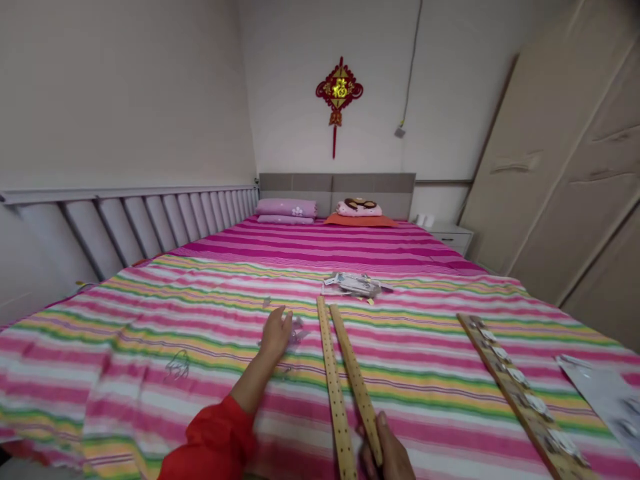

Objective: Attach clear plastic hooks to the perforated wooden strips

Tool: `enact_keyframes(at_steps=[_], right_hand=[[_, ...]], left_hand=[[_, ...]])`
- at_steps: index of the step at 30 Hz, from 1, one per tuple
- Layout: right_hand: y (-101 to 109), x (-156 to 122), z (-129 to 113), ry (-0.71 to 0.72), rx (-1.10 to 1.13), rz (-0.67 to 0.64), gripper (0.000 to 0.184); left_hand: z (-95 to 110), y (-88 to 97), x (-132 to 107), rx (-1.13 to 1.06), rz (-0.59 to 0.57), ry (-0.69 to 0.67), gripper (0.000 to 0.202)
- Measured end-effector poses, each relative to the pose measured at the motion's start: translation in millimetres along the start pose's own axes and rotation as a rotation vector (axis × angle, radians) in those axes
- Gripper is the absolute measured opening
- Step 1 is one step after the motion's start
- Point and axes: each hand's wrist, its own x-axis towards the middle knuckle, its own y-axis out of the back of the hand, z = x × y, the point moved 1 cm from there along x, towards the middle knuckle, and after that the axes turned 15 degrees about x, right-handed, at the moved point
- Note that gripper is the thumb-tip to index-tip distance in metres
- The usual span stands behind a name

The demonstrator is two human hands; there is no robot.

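Note:
My right hand grips the near end of a pale wooden strip dotted with small holes. A second holed wooden strip lies close on its left on the striped sheet. My left hand is stretched out over the bed with fingers apart, beside some small clear plastic pieces, which it partly hides. Whether it touches them I cannot tell. A small clear piece lies to the right of my left wrist. Just beyond the strips is a pile of packaged items, too small to name.
On the right lie a wooden board with several white-and-metal fittings and a clear plastic packet. A tangle of thin wire or thread rests at the left. A grey railing borders the bed's left side; folded bedding sits by the headboard.

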Motion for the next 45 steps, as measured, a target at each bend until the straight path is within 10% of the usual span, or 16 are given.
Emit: enact_keyframes(at_steps=[8,14,21,30,39,45], right_hand=[[15.4,-19.2,-19.5,0.408,-0.284,-0.019,0.047],[117.9,-49.5,-35.2,0.578,-0.006,0.391,0.042],[200.5,-58.2,-55.5,0.361,0.537,0.632,0.046],[197.8,-46.6,-68.4,0.192,0.797,0.397,0.042],[164.8,-28.8,-65.3,0.036,0.913,0.197,0.038],[162.8,-1.5,-87.6,-0.015,1.031,0.077,0.03]], left_hand=[[28.6,-16.9,-111.6,-0.122,-0.123,-0.248,0.035],[15.8,-31.1,-161.7,-0.142,-0.103,-0.146,0.034],[24.0,-29.3,-186.6,-0.176,-0.124,0.012,0.041],[65.8,-23.5,-205.9,-0.269,-0.153,0.011,0.044],[148.2,-61.7,-256.8,-0.41,-0.824,-0.197,0.036],[141.9,-81.4,-280.2,-0.504,-0.914,-0.144,0.043]])
